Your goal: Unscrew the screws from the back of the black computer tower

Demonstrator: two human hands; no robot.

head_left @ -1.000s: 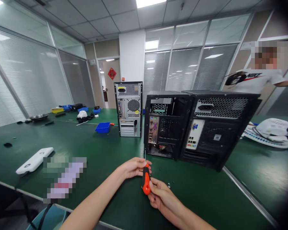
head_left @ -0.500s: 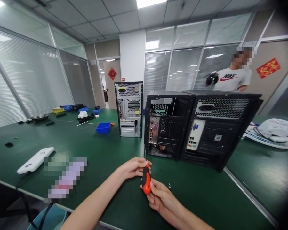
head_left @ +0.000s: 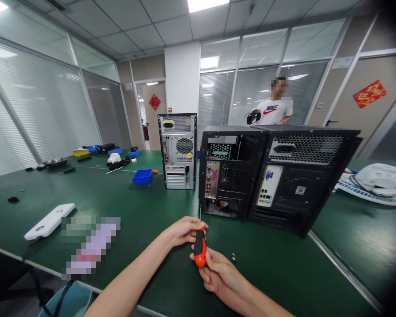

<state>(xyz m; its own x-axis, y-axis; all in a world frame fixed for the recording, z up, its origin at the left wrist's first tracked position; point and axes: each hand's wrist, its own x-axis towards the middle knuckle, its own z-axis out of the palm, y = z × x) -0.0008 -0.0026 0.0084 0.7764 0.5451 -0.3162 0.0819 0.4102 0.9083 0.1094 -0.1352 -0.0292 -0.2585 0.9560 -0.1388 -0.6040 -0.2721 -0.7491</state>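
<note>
Both of my hands are on a red and black screwdriver (head_left: pixel 199 247). My right hand (head_left: pixel 219 270) grips its handle near the butt end. With thumb and fingers closed, my left hand (head_left: pixel 186 230) holds the front, where the shaft leaves the handle. The shaft points away from me, its tip at the lower left rear corner of a black computer case (head_left: pixel 231 185); whether it sits in a screw I cannot tell. Several small screws (head_left: pixel 233 256) lie on the green table right of my hands.
A second black computer case (head_left: pixel 295 185) stands against the first on the right. Farther back is a silver computer tower (head_left: pixel 180 152) beside a blue tray (head_left: pixel 142 176). A white power bank-like device (head_left: pixel 50 221) lies left. Behind the cases stands a person (head_left: pixel 277 110) holding something dark.
The screwdriver handle has turned slightly and shifted a little left in my right hand. My left hand stays in place. The person behind has moved left.
</note>
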